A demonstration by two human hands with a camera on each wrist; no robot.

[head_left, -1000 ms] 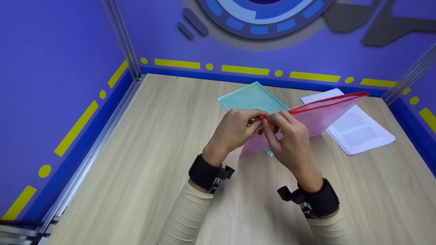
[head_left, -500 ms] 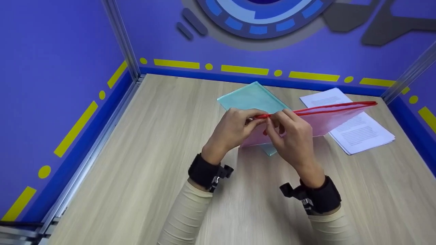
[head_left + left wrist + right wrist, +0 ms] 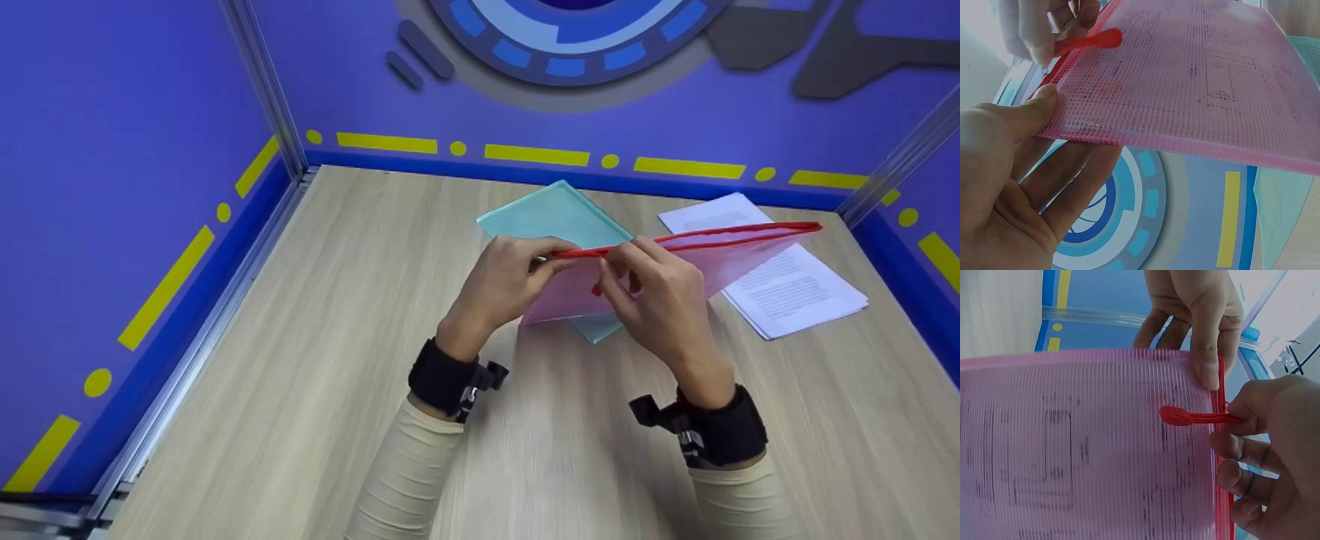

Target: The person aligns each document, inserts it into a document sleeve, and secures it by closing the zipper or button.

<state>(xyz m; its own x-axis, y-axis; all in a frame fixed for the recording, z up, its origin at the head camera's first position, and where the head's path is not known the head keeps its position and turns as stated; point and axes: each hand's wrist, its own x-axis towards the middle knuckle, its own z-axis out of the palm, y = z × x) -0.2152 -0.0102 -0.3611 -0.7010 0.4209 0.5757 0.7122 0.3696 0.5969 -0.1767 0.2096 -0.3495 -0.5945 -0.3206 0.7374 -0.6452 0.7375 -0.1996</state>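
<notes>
A pink translucent zip pouch (image 3: 559, 296) with a red zipper (image 3: 757, 234) stands tilted on its edge, printed paper showing through its ribbed side in both wrist views. My left hand (image 3: 501, 281) pinches the pouch's corner at the left end of the zipper, thumb on the near face and fingers behind. A short way to the right, my right hand (image 3: 664, 300) pinches the red zipper pull (image 3: 1176, 416) between thumb and index finger. Its other fingers are curled by the zipper edge. The zipper looks parted towards its right end.
Behind the pouch a mint-green pouch (image 3: 559, 214) lies flat on the wooden table (image 3: 337, 337), partly covered. To the right lies a stack of printed sheets (image 3: 806, 296), partly behind the pink pouch. Blue panels (image 3: 525, 120) enclose the table's back and sides.
My right hand has slid right along the zipper with the pull, away from my left hand. The pouch's right end has dropped, so its top edge is more level. My left hand keeps its corner.
</notes>
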